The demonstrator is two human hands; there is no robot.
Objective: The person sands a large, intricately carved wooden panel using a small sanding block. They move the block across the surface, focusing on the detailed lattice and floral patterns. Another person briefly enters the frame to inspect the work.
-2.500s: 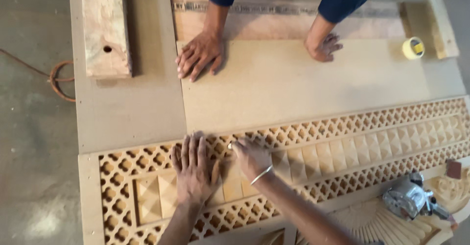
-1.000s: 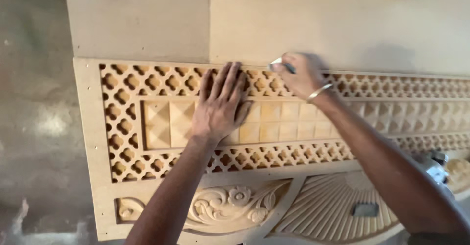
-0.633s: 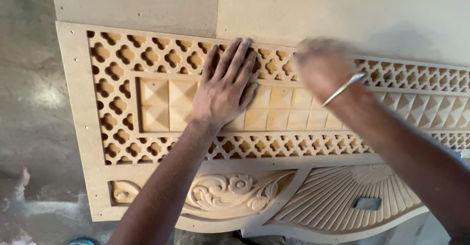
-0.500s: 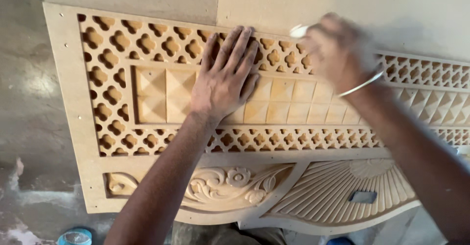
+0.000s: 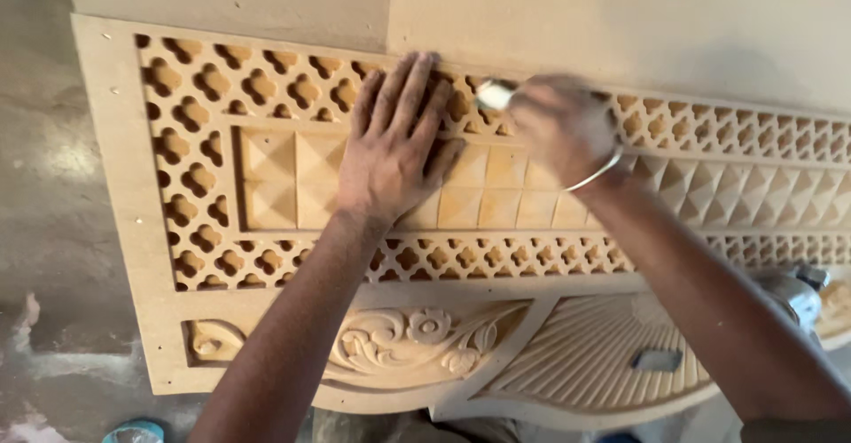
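Work in hand: rubbing down the carved lattice panel (image 5: 266, 186) with a small pale pad (image 5: 494, 96), likely abrasive.
Left hand: left hand (image 5: 390, 155) lay flat, fingers spread, pressed on the pyramid-relief band (image 5: 496, 199) and the far lattice row, steadying the panel.
Right hand: right hand (image 5: 560, 128) was blurred; its fingers were closed around the pale pad, which stuck out on the left side of the fist, at the far lattice row just right of the left hand.
Panel position: it lay across the surface (image 5: 620, 27), left end in view, right end running out of frame.
Wrist: one thin metal bangle (image 5: 596, 170) on the right wrist.
Progress, judged: carving and piercing looked complete; the finish was bare and uncoated throughout. No visible difference between rubbed and unrubbed stretches, so the share done could not be told.
Count, hands: two, both the worker's own.
Count, pads: one.
Count, lattice rows: two, one far and one near of the pyramid band.
Count, other carved pieces: a scroll-and-flower carving (image 5: 399, 341) and a fluted fan carving (image 5: 594, 363), near edge.
Count, other items: a grey power tool (image 5: 793, 288), partly seen at right; a blue-rimmed object (image 5: 133, 431) on the floor (image 5: 44, 230), kind unclear.
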